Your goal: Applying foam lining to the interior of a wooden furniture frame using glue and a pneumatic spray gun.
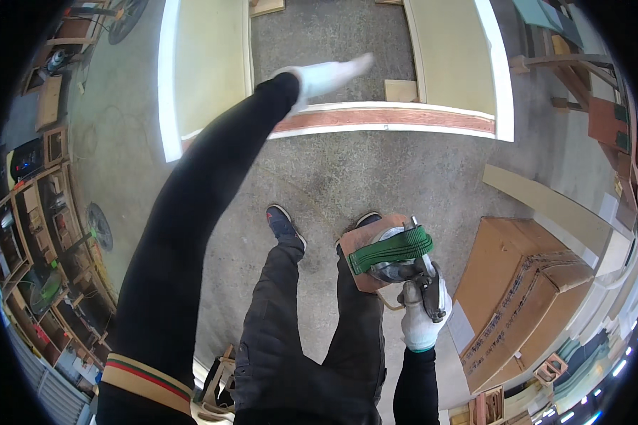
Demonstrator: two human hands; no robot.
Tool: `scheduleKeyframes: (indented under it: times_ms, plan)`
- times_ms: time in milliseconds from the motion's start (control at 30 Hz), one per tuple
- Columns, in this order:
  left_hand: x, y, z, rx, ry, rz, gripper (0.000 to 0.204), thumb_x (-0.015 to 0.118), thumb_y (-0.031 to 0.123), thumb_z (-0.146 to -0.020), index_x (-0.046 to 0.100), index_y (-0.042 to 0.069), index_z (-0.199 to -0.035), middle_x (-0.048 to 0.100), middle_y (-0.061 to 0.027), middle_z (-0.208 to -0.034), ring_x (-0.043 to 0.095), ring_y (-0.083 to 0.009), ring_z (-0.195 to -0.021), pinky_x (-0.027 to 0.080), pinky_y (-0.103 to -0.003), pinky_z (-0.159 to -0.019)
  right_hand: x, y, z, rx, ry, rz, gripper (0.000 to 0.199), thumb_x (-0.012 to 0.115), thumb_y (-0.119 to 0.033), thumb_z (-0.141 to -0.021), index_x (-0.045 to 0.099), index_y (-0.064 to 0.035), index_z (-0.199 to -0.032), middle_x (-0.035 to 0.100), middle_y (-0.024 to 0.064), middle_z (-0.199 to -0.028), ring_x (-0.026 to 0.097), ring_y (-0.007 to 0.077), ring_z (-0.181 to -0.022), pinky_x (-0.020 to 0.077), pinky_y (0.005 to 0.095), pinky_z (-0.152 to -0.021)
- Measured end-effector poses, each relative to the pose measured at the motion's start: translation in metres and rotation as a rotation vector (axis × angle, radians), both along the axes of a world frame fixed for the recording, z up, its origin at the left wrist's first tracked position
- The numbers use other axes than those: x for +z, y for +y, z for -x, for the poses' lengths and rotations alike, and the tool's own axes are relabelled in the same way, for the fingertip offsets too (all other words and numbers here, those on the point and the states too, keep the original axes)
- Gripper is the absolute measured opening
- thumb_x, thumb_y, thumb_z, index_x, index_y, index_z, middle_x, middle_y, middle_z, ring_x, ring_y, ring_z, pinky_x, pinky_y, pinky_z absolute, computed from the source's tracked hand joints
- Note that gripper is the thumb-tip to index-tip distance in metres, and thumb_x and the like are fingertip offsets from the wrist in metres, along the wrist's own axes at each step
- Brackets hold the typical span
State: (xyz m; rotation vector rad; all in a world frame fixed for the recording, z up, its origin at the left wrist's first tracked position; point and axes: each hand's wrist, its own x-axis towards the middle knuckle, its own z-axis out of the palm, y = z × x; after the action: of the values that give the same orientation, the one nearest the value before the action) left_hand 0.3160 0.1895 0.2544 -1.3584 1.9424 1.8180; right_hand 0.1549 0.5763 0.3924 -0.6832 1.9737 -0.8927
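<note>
My left hand (331, 76), in a white glove, reaches far forward, with its fingers stretched out flat and a little blurred. It holds nothing and is over the near rail (397, 117) of a large pale frame, reddish wood showing along that rail; whether it touches is hard to tell. Low at my right side, my right hand (422, 319), also gloved, is closed round the handle of a hand sander (397, 271). A broad reddish-brown square pad and a green strap (393, 249) looped over the top belong to this tool. The sander hangs beside my right leg.
A big taped cardboard box (507, 283) stands on the floor at the right, with a long board (539, 202) behind it. Wooden shelving (57, 234) full of tools and parts lines the left. A small wood block (401, 91) sits inside the frame's far opening.
</note>
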Motion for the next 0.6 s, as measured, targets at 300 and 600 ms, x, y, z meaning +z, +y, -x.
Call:
scheduleKeyframes:
  times_ms: [300,600]
  plan:
    - [-0.015,-0.007,-0.12,0.075,-0.227,-0.098,0.1,0.029,0.086,-0.092,0.033,0.015,-0.162,0.021,-0.0167,-0.17,0.017,-0.0339,-0.158,0.018,-0.053,-0.126,0.003,-0.018,-0.026,0.167,-0.023,0.028,0.04,0.081,-0.017,-0.088,0.067,0.0028,-0.119,0.073,0.0114,-0.097,0.07,0.0182,-0.086,0.0545,0.0315,-0.079]
    - [0.037,0.02,-0.188,0.114,-0.284,-0.124,0.085,0.032,0.074,-0.099,0.033,0.016,-0.162,0.025,-0.0136,-0.169,0.03,-0.0331,-0.154,0.023,-0.047,-0.125,-0.001,-0.053,-0.078,0.266,-0.064,0.018,0.041,0.08,-0.016,-0.089,0.068,0.0013,-0.124,0.076,0.0118,-0.103,0.072,0.0166,-0.094,0.0549,0.0302,-0.085]
